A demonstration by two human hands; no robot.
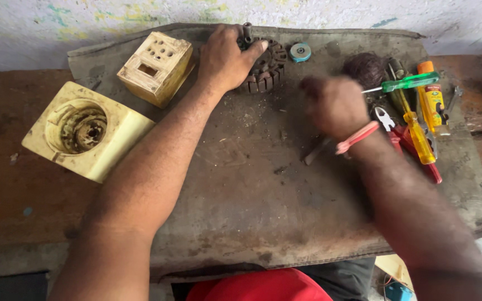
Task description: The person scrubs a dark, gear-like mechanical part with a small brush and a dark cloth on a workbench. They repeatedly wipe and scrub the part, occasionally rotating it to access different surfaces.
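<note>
My left hand (225,58) rests on a dark round slotted motor core (266,66) at the back of the grey cloth mat (241,189), fingers wrapped over its top. A short metal shaft (247,32) sticks up beside the fingers. My right hand (333,106) is blurred, hovering over the mat's right side with fingers curled; a dark flat tool (314,151) shows just below it, and I cannot tell whether the hand holds it. A pink band (357,137) circles that wrist.
Two cream plastic housings sit at the left: a cube with holes (156,67) and a bigger one with a round cavity (85,131). At the right lie a green-handled screwdriver (408,82), yellow screwdriver (419,136), red pliers (405,139), yellow tube (432,100), dark wire coil (364,68) and blue disc (300,52).
</note>
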